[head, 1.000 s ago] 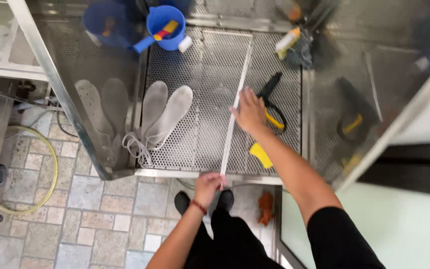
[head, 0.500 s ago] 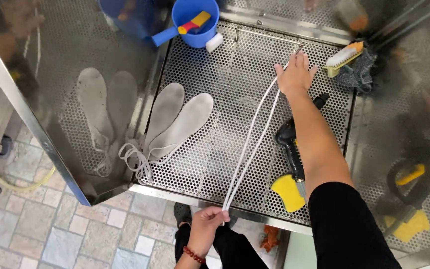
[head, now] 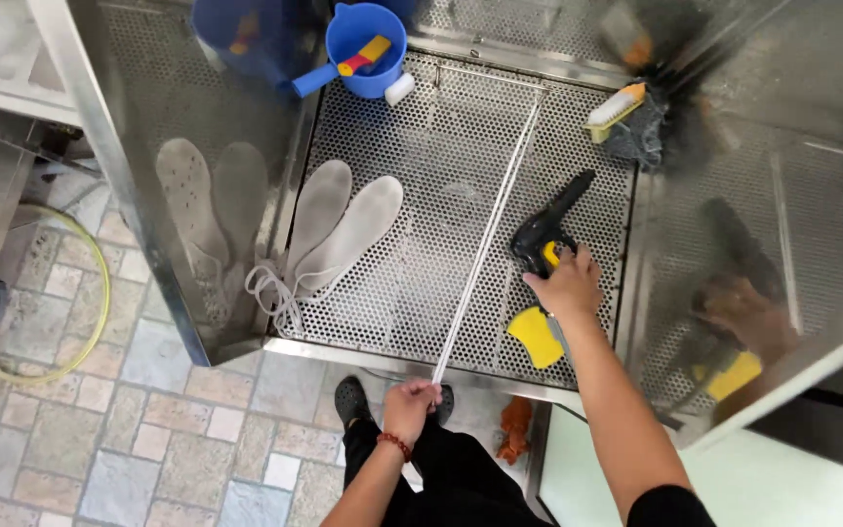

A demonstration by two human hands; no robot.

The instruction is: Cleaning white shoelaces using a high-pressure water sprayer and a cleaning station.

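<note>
Head-camera view, looking down into a stainless washing booth: the left hand (head: 410,403), fingers curled shut, pinches the near ends of a white shoelace (head: 485,249) just past the booth's front edge, the lace drawn in a taut straight line across the perforated metal floor (head: 441,146) to the back rim. The right hand (head: 566,288) rests with fingers folded over the grip of a black-and-yellow spray gun (head: 544,234) lying on the floor beside the lace; whether it has fully clasped the handle cannot be told. Judging by the layout, the lace is stretched out and ready while the washing itself looks not yet begun: no water or spray is visible. Two grey insoles (head: 343,229) lie side by side at the left of the floor, with a second bundled lace (head: 270,288) at their heels, both apparently waiting their turn. At the back, a blue jug (head: 363,39) holds a brush with a red and yellow handle (head: 363,59). A yellow-backed scrub brush (head: 617,107) sits on a dark cloth (head: 641,132) at the rear right corner. A pale yellow hose (head: 90,293) curls on the tiled ground outside.
</note>
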